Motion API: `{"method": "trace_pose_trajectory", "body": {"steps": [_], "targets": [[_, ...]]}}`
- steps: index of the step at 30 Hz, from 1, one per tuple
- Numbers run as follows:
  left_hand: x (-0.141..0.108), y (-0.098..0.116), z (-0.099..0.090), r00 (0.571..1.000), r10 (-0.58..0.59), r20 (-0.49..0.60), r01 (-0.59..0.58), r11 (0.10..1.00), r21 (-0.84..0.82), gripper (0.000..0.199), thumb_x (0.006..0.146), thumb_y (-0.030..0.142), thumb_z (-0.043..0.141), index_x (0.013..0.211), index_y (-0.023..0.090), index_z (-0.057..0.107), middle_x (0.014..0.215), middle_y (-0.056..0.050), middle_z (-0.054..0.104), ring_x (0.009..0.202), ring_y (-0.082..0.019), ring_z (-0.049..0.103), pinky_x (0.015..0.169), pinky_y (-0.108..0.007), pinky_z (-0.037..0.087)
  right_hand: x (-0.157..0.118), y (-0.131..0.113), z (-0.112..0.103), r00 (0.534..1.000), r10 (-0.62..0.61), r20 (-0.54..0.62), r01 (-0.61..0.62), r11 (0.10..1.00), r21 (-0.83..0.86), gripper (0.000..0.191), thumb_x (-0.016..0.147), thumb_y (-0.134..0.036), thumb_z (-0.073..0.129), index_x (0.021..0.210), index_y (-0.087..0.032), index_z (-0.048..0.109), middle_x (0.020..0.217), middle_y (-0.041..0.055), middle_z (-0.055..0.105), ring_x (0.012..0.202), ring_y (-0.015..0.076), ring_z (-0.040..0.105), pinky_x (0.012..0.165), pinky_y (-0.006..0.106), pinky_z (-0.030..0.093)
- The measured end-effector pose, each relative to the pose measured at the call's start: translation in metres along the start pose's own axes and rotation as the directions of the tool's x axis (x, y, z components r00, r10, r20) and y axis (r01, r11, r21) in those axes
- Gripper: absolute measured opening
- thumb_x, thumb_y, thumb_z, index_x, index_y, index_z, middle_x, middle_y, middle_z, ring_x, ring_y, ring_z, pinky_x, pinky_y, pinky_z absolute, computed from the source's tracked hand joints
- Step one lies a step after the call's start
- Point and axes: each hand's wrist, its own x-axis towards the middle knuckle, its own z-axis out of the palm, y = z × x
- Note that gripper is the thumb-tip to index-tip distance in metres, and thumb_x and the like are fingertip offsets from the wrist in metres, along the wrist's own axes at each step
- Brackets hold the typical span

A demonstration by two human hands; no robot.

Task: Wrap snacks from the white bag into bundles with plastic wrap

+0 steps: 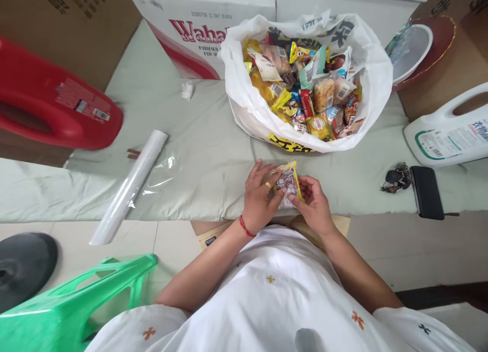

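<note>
Between my two hands is a small snack packet (286, 181) with clear film and yellow edges, held just above the near edge of the cloth-covered table. My left hand (261, 194) has its fingers over the packet's left side, the thumb pressed on its front. On the opposite side my right hand (312, 202) grips the lower right of the packet, thumb in front and fingers curled behind. Straight ahead stands a white plastic bag (238, 110), its mouth wide, filled with many wrapped snacks (305, 90) in mixed colours.
A roll of clear film (129, 186) lies to the left, sticking out over the table edge. Behind it is a red jug (76, 103). Keys (396, 178), a black phone (427, 192) and a white bottle (453, 130) are at right. A green stool (57, 311) stands lower left.
</note>
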Motion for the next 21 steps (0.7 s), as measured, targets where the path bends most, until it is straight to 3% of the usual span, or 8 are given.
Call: {"method": "trace_pose_trajectory", "body": {"steps": [2, 5, 8, 10, 12, 16, 21], "targets": [[0.003, -0.001, -0.004, 0.999, 0.037, 0.033, -0.036, 0.999, -0.017, 0.038, 0.1, 0.038, 0.066, 0.135, 0.023, 0.067, 0.147, -0.014, 0.065, 0.154, -0.031, 0.047, 0.126, -0.053, 0.041, 0.001, 0.002, 0.002, 1.0, 0.0, -0.023, -0.001, 1.0, -0.006, 0.06, 0.084, -0.052, 0.085, 0.13, -0.027, 0.055, 0.13, 0.0101, 0.071, 0.12, 0.0234, 0.069, 0.109, 0.045, 0.057], [0.009, 0.002, -0.008, 0.998, 0.016, 0.062, -0.013, 0.999, -0.043, 0.051, 0.101, 0.036, 0.06, 0.149, 0.02, 0.054, 0.151, -0.018, 0.063, 0.146, -0.028, 0.057, 0.125, -0.052, 0.041, 0.002, 0.002, 0.004, 1.0, 0.01, 0.014, -0.01, 1.0, -0.008, 0.057, 0.086, -0.053, 0.083, 0.13, -0.026, 0.057, 0.129, 0.0102, 0.072, 0.118, 0.0232, 0.07, 0.109, 0.046, 0.057], [0.015, 0.012, -0.005, 0.994, -0.006, 0.109, -0.002, 0.997, 0.077, 0.063, 0.104, 0.04, 0.054, 0.161, 0.017, 0.042, 0.164, -0.021, 0.052, 0.16, -0.033, 0.04, 0.132, -0.062, 0.022, 0.002, 0.0, 0.004, 0.999, 0.009, 0.048, -0.009, 1.0, -0.011, 0.055, 0.088, -0.052, 0.082, 0.129, -0.026, 0.059, 0.129, 0.0097, 0.073, 0.117, 0.0227, 0.07, 0.108, 0.044, 0.056], [0.017, 0.019, 0.001, 0.983, 0.006, 0.186, -0.035, 0.987, 0.155, 0.059, 0.106, 0.041, 0.05, 0.161, 0.019, 0.045, 0.168, -0.019, 0.049, 0.163, -0.033, 0.034, 0.133, -0.066, 0.01, 0.002, -0.001, 0.005, 0.999, 0.007, 0.045, -0.006, 0.999, -0.032, 0.052, 0.089, -0.053, 0.081, 0.128, -0.025, 0.06, 0.128, 0.0098, 0.074, 0.116, 0.0228, 0.07, 0.107, 0.044, 0.056], [0.017, 0.023, 0.006, 0.971, 0.048, 0.233, -0.095, 0.976, 0.195, 0.053, 0.108, 0.038, 0.045, 0.158, 0.022, 0.051, 0.167, -0.016, 0.051, 0.162, -0.031, 0.037, 0.134, -0.066, 0.004, 0.003, -0.003, 0.005, 0.999, 0.001, 0.034, 0.001, 0.999, -0.052, 0.049, 0.091, -0.054, 0.078, 0.127, -0.025, 0.061, 0.125, 0.0098, 0.074, 0.114, 0.0226, 0.07, 0.106, 0.044, 0.056], [0.015, 0.019, 0.011, 0.956, 0.125, 0.264, -0.176, 0.968, 0.178, 0.05, 0.111, 0.033, 0.037, 0.153, 0.018, 0.058, 0.164, -0.016, 0.054, 0.159, -0.027, 0.043, 0.136, -0.056, 0.017, 0.006, -0.004, 0.007, 1.0, -0.008, 0.024, 0.01, 0.997, -0.075, 0.045, 0.092, -0.055, 0.075, 0.124, -0.025, 0.063, 0.121, 0.0093, 0.075, 0.11, 0.0221, 0.071, 0.103, 0.043, 0.057], [0.024, 0.009, 0.005, 0.947, 0.063, 0.315, -0.084, 0.995, 0.051, 0.046, 0.108, 0.041, 0.045, 0.138, 0.02, 0.071, 0.153, -0.015, 0.066, 0.151, -0.03, 0.054, 0.131, -0.057, 0.031, 0.009, -0.005, 0.009, 0.999, 0.052, 0.016, -0.05, 0.993, -0.106, 0.046, 0.084, -0.054, 0.081, 0.116, -0.024, 0.065, 0.113, 0.0079, 0.076, 0.101, 0.0225, 0.072, 0.096, 0.043, 0.059]]}}
